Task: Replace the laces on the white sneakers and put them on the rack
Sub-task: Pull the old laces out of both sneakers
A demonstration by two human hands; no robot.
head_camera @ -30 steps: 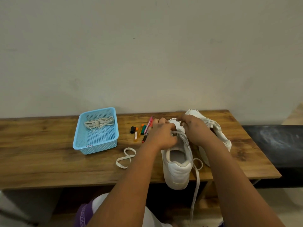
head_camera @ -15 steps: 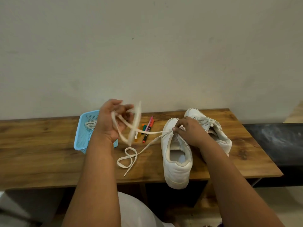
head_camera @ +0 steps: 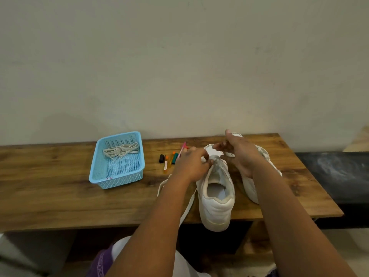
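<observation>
While on tabletop [head_camera: 60, 196]:
Left hand [head_camera: 191, 164]: fingers pinch lace [head_camera: 214, 162] at sneaker [head_camera: 216, 198].
Right hand [head_camera: 239, 154]: fingers released, above toe.

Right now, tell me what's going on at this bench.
A person is working the lace on the near white sneaker on the wooden bench. The left hand pinches the lace at the eyelets; the right hand hovers open above the toe. The second sneaker lies behind. More laces wait in the blue basket, beside some markers.
</observation>
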